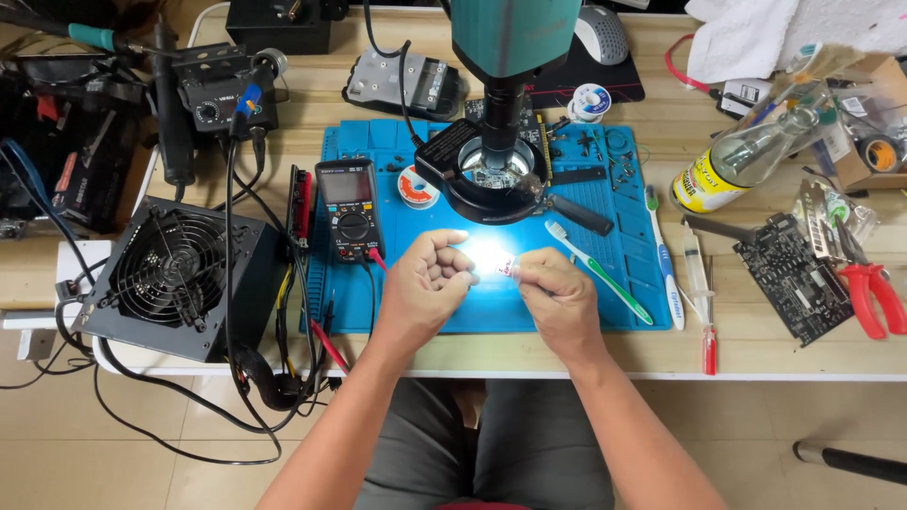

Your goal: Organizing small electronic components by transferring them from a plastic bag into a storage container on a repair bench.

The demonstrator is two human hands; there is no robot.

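Note:
Both hands meet over the blue work mat (406, 302), under the bright lamp of a microscope (501, 142). My left hand (430, 283) is curled, its fingertips pinching a small white item that the glare washes out. My right hand (557, 293) pinches a small white and red piece (507, 268) between thumb and fingers. The two hands almost touch at that small piece. A black multimeter (350, 210) with red and black leads lies just left of my left hand.
A black power supply with a fan (179, 279) sits at the left with many cables. Two toothbrushes (605, 274), a syringe (697, 269), a circuit board (794, 274), red pliers (874, 293) and a bottle (746, 161) lie to the right. Solder reels (416, 186) rest on the mat.

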